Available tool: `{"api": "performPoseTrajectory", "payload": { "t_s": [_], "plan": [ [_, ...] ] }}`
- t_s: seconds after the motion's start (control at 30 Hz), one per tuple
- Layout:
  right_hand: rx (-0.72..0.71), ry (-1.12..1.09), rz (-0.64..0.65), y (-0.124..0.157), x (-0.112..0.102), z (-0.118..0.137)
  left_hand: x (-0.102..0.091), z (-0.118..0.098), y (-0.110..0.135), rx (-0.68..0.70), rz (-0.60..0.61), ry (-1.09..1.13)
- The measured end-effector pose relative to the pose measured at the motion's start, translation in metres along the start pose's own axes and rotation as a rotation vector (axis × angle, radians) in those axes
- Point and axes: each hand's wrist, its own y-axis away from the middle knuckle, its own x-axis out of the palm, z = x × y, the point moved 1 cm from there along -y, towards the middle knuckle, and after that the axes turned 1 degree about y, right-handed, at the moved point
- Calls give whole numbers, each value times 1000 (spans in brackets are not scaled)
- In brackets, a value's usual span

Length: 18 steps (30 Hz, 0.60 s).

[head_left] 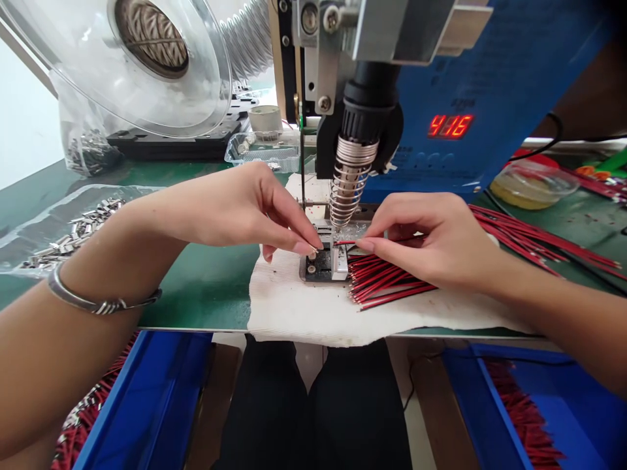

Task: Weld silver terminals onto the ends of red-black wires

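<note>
My left hand (240, 209) is closed in a pinch on a small shiny metal part (314, 250), mostly hidden by the fingertips. It is at the left side of a small black fixture with a pale metal block (339, 262). My right hand (426, 241) pinches a thin red-and-black wire (345, 243), whose tip reaches over the metal block. Just above that tip stands the soldering head (353, 176), wrapped in a wire coil. Below my right hand, a bundle of red-and-black wires (379, 281) lies on a white cloth (304, 313).
Loose metal parts (81, 228) lie in a plastic bag at left. A clear fume hood (206, 85) with a hose stands behind. The blue machine (441, 170) shows red digits. More wires (529, 241) and a round container (531, 189) are at right. Blue bins (166, 391) sit below.
</note>
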Motion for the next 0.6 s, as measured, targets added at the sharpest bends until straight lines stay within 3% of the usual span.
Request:
{"api": "performPoseTrajectory", "payload": {
  "t_s": [0.3, 0.6],
  "plan": [
    [-46, 5, -18, 1, 1, 0, 3, -5, 1, -47, -48, -81],
    [-54, 21, -15, 1, 0, 1, 10, 2, -6, 5, -27, 13]
  ]
}}
